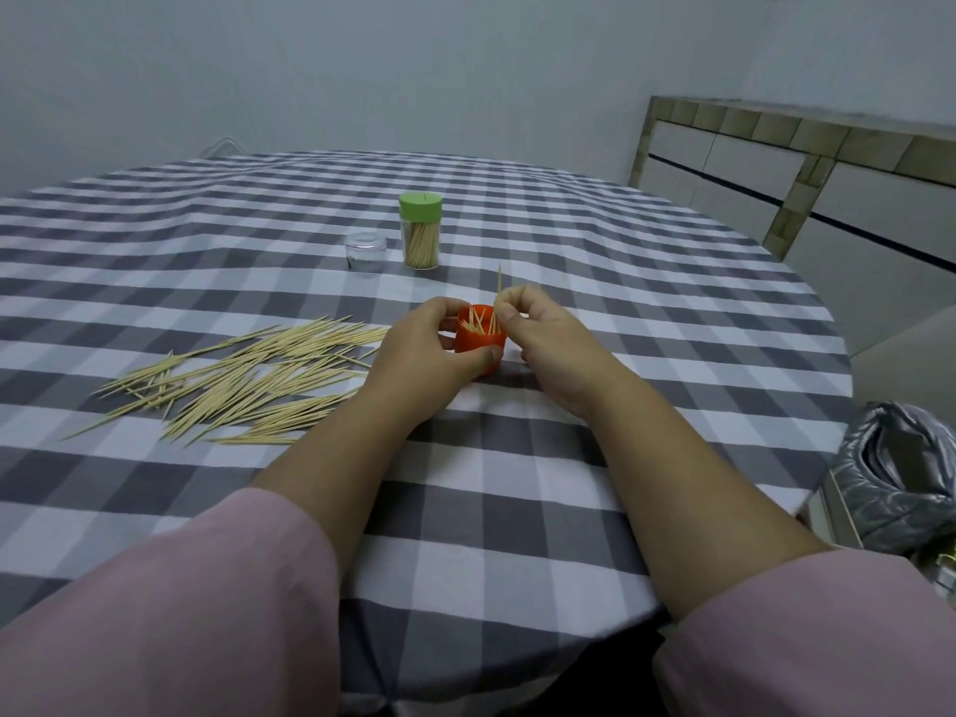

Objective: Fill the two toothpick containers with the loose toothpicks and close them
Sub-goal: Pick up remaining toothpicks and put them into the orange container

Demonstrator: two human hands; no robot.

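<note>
An orange container [480, 340] stood open near the middle of the surface [517, 458], a round one under a gray-and-white checked cloth, with several toothpicks leaning inside it. The person's left hand [424, 354] gripped the container, fingers curled round its far side and thumb pressed against its near wall. The right hand [538, 333] hovered just beside the rim, its fingers pinching 1 toothpick [498, 287] that stood nearly upright, tip pointing up, over the container's mouth.

To the left of the left hand, a loose pile of toothpicks [248, 375] lay spread across the cloth, most of them lying roughly parallel.

Farther back, a clear container with a green lid [420, 231] stood upright and closed, packed with toothpicks. Just beside it on the left sat a small clear cap [366, 251], apart from the green-lidded container.

Both forearms reached in from pink sleeves [207, 602] at the near edge. At right, beyond the surface's edge, a silver-gray quilted bag [900, 478] rested low, and a tiled counter [802, 147] ran along the pale wall.
</note>
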